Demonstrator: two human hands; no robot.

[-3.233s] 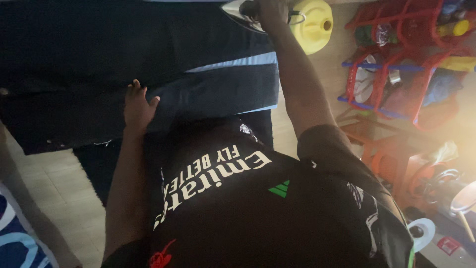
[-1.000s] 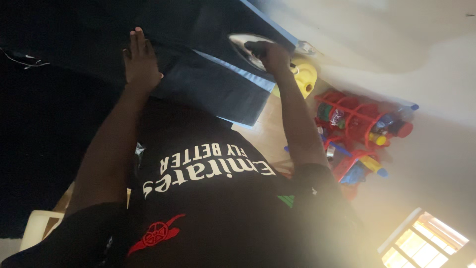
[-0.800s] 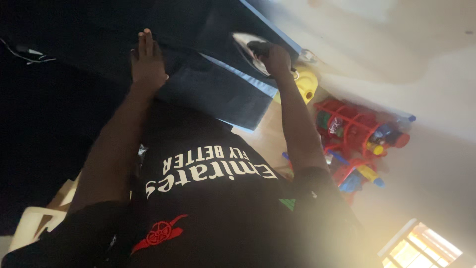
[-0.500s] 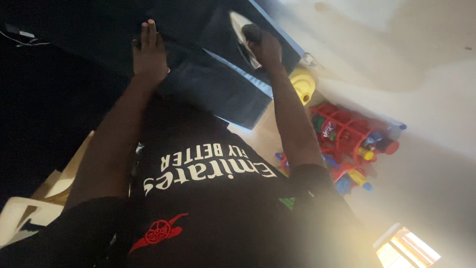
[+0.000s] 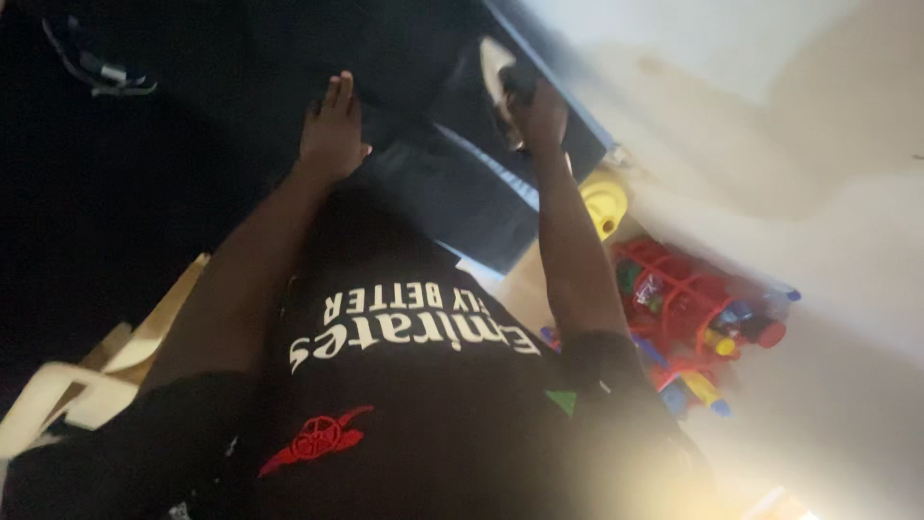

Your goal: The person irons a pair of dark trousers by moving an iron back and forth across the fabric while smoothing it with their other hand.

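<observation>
Ironing pass underway: your right hand (image 5: pixel 539 111) grips the iron (image 5: pixel 499 69) on the dark garment (image 5: pixel 452 183), your left hand (image 5: pixel 332 135) lies flat, fingers extended, pinning the cloth. Next stroke likely needs fabric kept taut.

our right hand (image 5: pixel 541 114) pushes the iron (image 5: pixel 498 67) farther up the dark cloth (image 5: pixel 452 188); our left hand (image 5: pixel 332 140) slides along.
</observation>
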